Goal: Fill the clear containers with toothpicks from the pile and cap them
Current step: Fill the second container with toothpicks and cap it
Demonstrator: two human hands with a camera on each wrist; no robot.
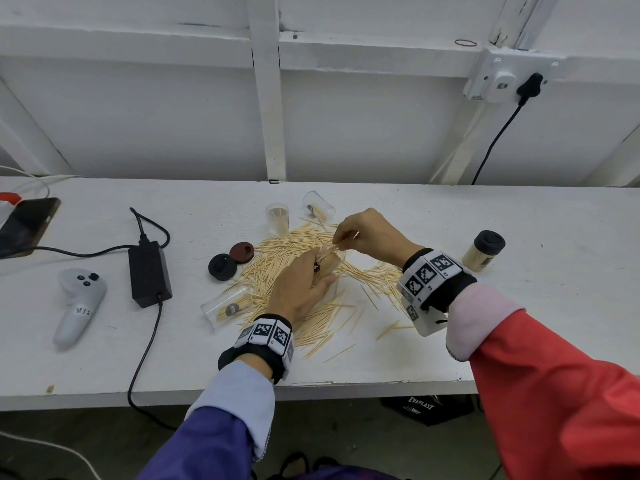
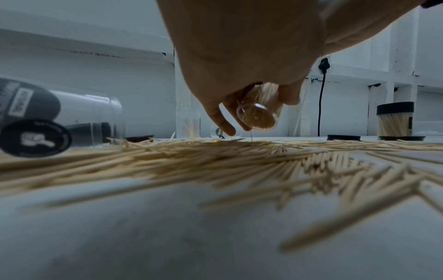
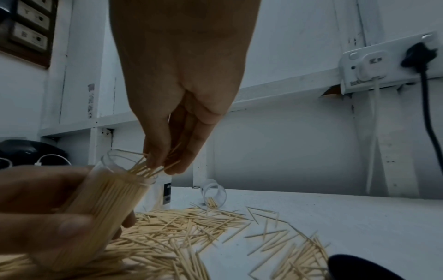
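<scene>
On the white table (image 1: 485,327) the toothpick pile (image 1: 277,258) sprawls at centre. The left hand (image 1: 301,289) grips a nearly full clear container (image 3: 105,204) above it, long axis tilted, mouth toward one o'clock. The right hand (image 1: 370,233) pinches toothpicks (image 3: 146,167) at that mouth.

Pale matt wood is seen in the toothpicks (image 1: 294,258); glossy clear plastic in the containers (image 1: 277,218); matt white paint on the desk (image 1: 519,323).

Pale tan toothpicks (image 1: 277,258), black cap (image 1: 222,267), maroon cap (image 1: 241,251)
</scene>
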